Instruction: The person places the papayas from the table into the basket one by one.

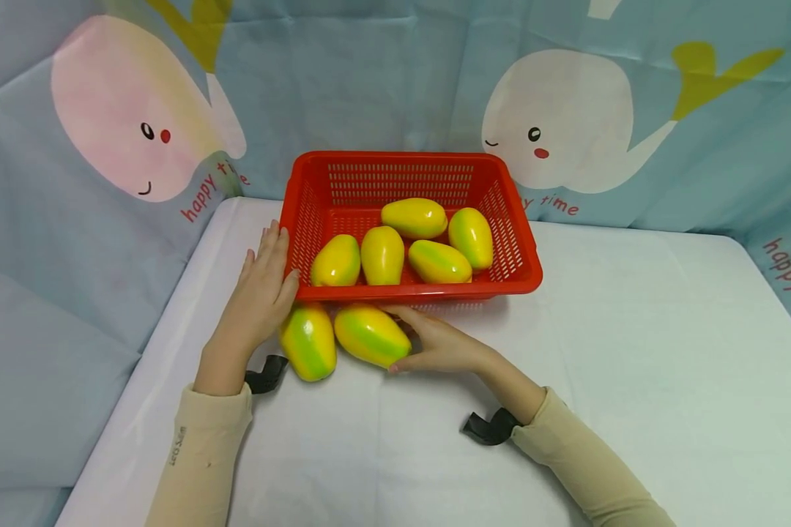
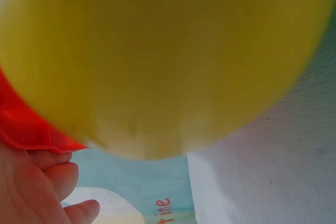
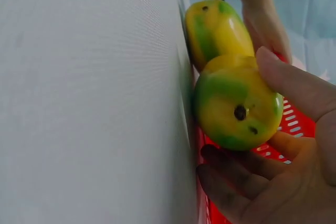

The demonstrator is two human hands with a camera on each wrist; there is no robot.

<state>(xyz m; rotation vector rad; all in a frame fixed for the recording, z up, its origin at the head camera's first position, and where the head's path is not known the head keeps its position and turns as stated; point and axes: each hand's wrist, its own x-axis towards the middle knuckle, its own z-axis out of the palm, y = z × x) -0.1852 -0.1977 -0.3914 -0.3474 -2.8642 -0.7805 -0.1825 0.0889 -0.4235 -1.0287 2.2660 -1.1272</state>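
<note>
In the head view my left hand (image 1: pixel 255 293) lies along the left wall of a red plastic basket (image 1: pixel 409 293), its fingers straight against the rim. My right hand (image 1: pixel 438 342) holds a yellow-green mango (image 1: pixel 372 337) just in front of the basket, thumb on one side and fingers on the other. The right wrist view shows that mango's (image 3: pixel 231 103) stem end between thumb and fingers. Beside it, nearer the left hand, a second mango (image 1: pixel 308 342) lies on the table; a mango (image 2: pixel 168 66) fills most of the left wrist view. Several mangoes (image 1: pixel 382 256) lie inside the basket.
A white cloth covers the table (image 1: pixel 633 380). Behind it hangs a light blue curtain (image 1: pixel 369 80) with whale prints, close to the basket's back. A black strap piece (image 1: pixel 491 427) sticks out at the right wrist, another black piece (image 1: pixel 266 375) at the left.
</note>
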